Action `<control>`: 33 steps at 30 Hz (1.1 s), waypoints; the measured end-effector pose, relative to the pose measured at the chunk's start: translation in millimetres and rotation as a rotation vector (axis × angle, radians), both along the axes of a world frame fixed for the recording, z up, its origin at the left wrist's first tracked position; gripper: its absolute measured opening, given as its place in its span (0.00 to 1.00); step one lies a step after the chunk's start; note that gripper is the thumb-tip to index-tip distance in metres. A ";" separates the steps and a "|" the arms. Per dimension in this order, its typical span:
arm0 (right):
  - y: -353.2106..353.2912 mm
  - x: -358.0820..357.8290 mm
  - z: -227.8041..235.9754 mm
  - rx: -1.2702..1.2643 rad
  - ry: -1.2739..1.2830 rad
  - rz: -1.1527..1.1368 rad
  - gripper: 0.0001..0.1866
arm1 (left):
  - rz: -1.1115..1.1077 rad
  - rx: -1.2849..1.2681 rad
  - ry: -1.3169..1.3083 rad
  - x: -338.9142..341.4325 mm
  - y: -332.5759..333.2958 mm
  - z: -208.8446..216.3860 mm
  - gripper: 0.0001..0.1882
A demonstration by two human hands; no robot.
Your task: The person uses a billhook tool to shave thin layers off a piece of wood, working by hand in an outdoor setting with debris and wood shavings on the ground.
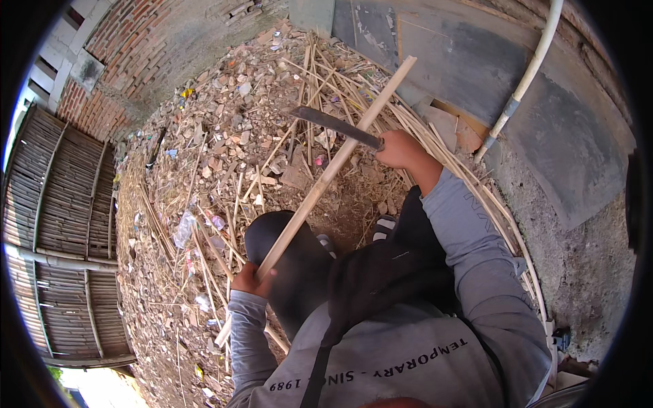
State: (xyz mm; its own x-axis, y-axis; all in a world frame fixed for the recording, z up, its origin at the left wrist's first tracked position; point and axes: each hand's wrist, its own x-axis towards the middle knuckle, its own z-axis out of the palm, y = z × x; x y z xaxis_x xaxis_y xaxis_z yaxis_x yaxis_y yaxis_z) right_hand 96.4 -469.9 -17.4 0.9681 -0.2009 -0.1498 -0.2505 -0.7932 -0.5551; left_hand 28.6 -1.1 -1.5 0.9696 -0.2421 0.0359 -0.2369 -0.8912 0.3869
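Note:
A long pale strip of split bamboo [309, 202] slants from low left up to the far right, across my left knee. My left hand [253, 279] is closed around it close to its near end. In my right hand [400, 149] is a machete [333, 123], gripped by the handle, which the fingers hide. Its dark, slightly curved blade points left and crosses the strip toward the strip's far end. Whether the edge touches the bamboo or only lies over it, I cannot tell.
Rubble and litter [224, 136] cover the ground. Bamboo strips [422, 129] lie in a bundle along the grey wall panels [469, 61] at right, where a pale pipe [520, 88] stands. Far left are a bamboo slat fence [64, 197] and a brick wall [143, 47]. My sandalled feet [384, 226] rest below.

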 end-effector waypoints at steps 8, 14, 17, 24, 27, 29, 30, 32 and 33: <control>28.0 -11.0 5.4 -0.198 -0.029 0.213 0.14 | 0.053 0.078 0.102 10.0 -2.8 4.9 0.30; -2.7 1.9 -12.7 -0.118 0.089 0.133 0.14 | 0.091 0.094 0.115 6.6 -7.1 10.6 0.31; -12.8 3.6 -20.7 -0.083 0.049 0.030 0.15 | 0.110 0.124 0.154 5.9 -16.1 22.0 0.32; 23.1 -16.0 22.6 -0.153 0.167 0.214 0.16 | 0.115 0.128 0.202 8.6 -7.1 17.1 0.34; 13.1 -10.3 7.1 -0.158 0.101 0.287 0.16 | 0.095 0.127 0.177 9.4 -6.7 17.1 0.34; -3.5 -2.7 -6.3 -0.022 0.142 0.205 0.19 | 0.086 0.107 0.150 8.7 -10.9 16.0 0.34; -7.1 -1.2 -11.4 -0.027 0.140 0.206 0.19 | 0.087 0.102 0.148 8.1 -12.4 17.0 0.34; -10.2 -0.1 -19.0 -0.071 0.013 0.113 0.20 | 0.119 0.151 0.157 5.4 -14.2 20.8 0.34; -10.6 0.3 -21.0 -0.079 0.010 0.118 0.20 | 0.124 0.142 0.154 6.0 -13.7 20.5 0.34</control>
State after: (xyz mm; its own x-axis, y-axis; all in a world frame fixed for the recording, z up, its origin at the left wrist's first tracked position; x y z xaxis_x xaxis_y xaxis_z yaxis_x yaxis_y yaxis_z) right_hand 96.7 -480.4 -38.3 0.9843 -0.0969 -0.1474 -0.1575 -0.8588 -0.4875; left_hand 34.6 -14.8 19.0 0.9836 -0.1130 -0.1407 -0.0701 -0.9577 0.2792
